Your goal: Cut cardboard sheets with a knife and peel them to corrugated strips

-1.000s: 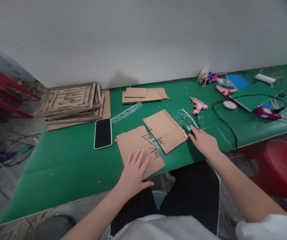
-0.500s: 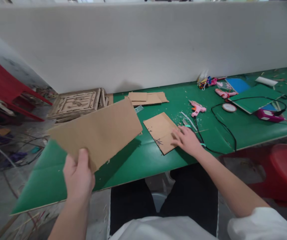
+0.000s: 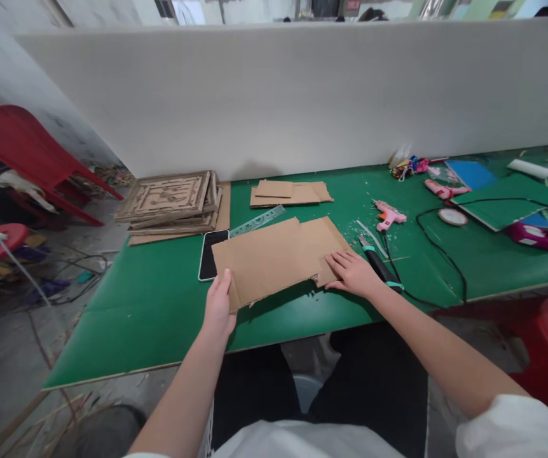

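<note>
My left hand (image 3: 220, 303) grips the lower left corner of a cardboard sheet (image 3: 264, 261), thumb on top. The sheet is tilted a little, and its right end overlaps a smaller cardboard piece (image 3: 324, 232) on the table. My right hand (image 3: 353, 272) rests on the right side of that smaller piece, its fingers laid out flat. A box cutter (image 3: 379, 266) with a black and teal handle lies just right of my right hand. Beyond the sheet are a clear green ruler (image 3: 259, 221) and a phone (image 3: 213, 254), partly covered by it.
Stacked carved cardboard panels (image 3: 171, 200) stand at the back left, with cardboard offcuts (image 3: 288, 193) beside them. To the right lie a pink glue gun (image 3: 389, 215), a tape roll (image 3: 452, 217), black cable and a green board (image 3: 507, 197). A white partition (image 3: 274, 102) rises behind the table.
My left hand has brought the cardboard sheet right and down, over part of the smaller piece. The phone and more of the ruler have come into view. My right hand stays on the smaller piece.
</note>
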The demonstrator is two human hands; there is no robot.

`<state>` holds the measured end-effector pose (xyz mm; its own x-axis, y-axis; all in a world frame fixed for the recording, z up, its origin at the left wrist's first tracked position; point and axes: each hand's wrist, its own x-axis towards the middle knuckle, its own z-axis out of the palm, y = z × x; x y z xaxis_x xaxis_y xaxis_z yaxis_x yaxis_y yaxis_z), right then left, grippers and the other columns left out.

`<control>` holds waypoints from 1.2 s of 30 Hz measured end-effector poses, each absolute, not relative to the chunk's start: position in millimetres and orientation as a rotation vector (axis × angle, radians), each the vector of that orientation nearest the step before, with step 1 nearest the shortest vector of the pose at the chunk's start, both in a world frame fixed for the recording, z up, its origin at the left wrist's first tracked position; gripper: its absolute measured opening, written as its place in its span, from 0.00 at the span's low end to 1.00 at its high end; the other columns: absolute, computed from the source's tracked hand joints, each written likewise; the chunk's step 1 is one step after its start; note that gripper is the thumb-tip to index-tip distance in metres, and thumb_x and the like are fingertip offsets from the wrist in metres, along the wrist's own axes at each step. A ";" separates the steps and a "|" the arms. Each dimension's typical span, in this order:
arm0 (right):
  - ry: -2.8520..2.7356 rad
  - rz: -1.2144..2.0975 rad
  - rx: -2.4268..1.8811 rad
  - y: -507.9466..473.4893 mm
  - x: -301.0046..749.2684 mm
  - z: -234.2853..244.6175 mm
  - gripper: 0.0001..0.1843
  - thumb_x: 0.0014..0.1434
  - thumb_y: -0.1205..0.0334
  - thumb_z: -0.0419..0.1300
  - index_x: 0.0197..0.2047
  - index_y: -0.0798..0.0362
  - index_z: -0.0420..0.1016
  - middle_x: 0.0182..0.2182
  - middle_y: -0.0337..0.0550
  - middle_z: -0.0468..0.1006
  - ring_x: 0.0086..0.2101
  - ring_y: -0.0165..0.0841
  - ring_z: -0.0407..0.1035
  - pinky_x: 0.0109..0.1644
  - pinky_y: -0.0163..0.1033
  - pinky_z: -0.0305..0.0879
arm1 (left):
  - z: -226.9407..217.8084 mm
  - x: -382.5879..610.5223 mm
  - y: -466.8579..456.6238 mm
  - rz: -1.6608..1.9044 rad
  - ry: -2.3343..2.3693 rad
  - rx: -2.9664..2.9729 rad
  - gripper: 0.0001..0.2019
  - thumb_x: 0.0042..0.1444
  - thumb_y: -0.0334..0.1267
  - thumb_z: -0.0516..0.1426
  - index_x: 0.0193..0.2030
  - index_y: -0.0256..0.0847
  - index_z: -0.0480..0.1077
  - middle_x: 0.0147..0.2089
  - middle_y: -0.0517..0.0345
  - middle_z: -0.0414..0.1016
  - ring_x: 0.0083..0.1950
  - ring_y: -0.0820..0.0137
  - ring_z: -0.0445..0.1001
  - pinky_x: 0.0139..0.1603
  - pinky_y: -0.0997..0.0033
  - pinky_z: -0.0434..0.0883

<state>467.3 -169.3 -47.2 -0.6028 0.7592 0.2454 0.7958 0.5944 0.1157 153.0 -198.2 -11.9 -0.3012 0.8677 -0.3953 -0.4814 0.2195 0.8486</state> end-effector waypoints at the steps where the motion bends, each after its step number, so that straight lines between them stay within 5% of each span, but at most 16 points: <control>1: -2.627 -0.349 -1.281 -168.6 466.8 -46.0 0.36 0.55 0.40 0.49 0.52 0.65 0.67 0.47 0.61 0.71 0.49 0.44 0.64 0.54 0.47 0.56 | -12.0 154.5 -198.3 1.411 1.268 0.413 0.12 0.55 0.36 0.54 0.47 0.41 0.69 0.48 0.50 0.73 0.38 0.69 0.75 0.39 0.69 0.74; 7: -2.119 -0.443 -1.543 -163.4 477.2 -23.2 0.19 0.61 0.57 0.46 0.45 0.59 0.72 0.37 0.52 0.77 0.37 0.35 0.70 0.40 0.37 0.63 | -9.9 161.6 -205.9 1.425 1.239 0.342 0.15 0.55 0.39 0.54 0.50 0.44 0.67 0.52 0.52 0.70 0.44 0.65 0.74 0.35 0.71 0.74; 12: -1.273 -0.023 -1.803 -132.3 489.7 -3.2 0.19 0.59 0.52 0.45 0.25 0.54 0.66 0.22 0.43 0.70 0.27 0.32 0.67 0.32 0.37 0.63 | -15.7 187.8 -222.4 1.439 1.078 0.283 0.19 0.52 0.31 0.56 0.51 0.47 0.65 0.55 0.57 0.68 0.51 0.68 0.70 0.43 0.73 0.72; 16: -0.739 0.702 -1.500 -104.4 490.0 -7.6 0.10 0.56 0.55 0.51 0.30 0.53 0.62 0.20 0.34 0.67 0.18 0.26 0.65 0.21 0.31 0.63 | -25.9 215.1 -237.9 1.324 1.021 0.224 0.24 0.49 0.25 0.58 0.52 0.47 0.64 0.55 0.55 0.68 0.49 0.67 0.71 0.45 0.66 0.72; 19: -0.619 0.885 -1.380 -99.1 485.6 -16.1 0.06 0.54 0.60 0.55 0.32 0.52 0.61 0.24 0.34 0.69 0.18 0.23 0.67 0.22 0.29 0.66 | -29.2 228.4 -242.9 1.298 0.995 0.189 0.25 0.48 0.23 0.58 0.52 0.45 0.63 0.53 0.52 0.69 0.50 0.65 0.71 0.48 0.62 0.71; 25: -0.642 0.960 -1.410 -101.6 479.4 -28.7 0.05 0.54 0.69 0.53 0.34 0.51 0.58 0.26 0.33 0.69 0.26 0.25 0.72 0.33 0.31 0.71 | -29.9 238.6 -235.3 1.327 0.936 0.148 0.22 0.48 0.22 0.57 0.51 0.41 0.64 0.49 0.50 0.72 0.52 0.66 0.70 0.54 0.64 0.68; 29: -0.724 0.976 -1.525 -92.2 481.0 -31.8 0.09 0.55 0.71 0.50 0.40 0.52 0.59 0.27 0.36 0.72 0.27 0.25 0.72 0.34 0.33 0.71 | -28.9 232.5 -244.8 0.936 0.938 0.297 0.16 0.50 0.30 0.59 0.48 0.35 0.66 0.47 0.45 0.73 0.50 0.64 0.72 0.52 0.65 0.68; 33: -0.873 0.905 -1.730 -92.1 494.7 -25.7 0.22 0.56 0.64 0.51 0.54 0.55 0.56 0.22 0.38 0.73 0.22 0.30 0.69 0.29 0.38 0.69 | -17.0 210.4 -258.1 0.351 0.970 0.734 0.17 0.53 0.45 0.56 0.43 0.33 0.69 0.43 0.42 0.75 0.41 0.62 0.76 0.43 0.62 0.71; 36: -1.065 0.676 -1.925 -107.7 511.8 -17.1 0.20 0.53 0.59 0.55 0.49 0.53 0.66 0.24 0.41 0.73 0.29 0.34 0.69 0.36 0.40 0.65 | -1.7 194.5 -242.1 0.380 0.991 1.154 0.17 0.54 0.47 0.53 0.43 0.36 0.70 0.43 0.47 0.75 0.46 0.63 0.73 0.47 0.63 0.69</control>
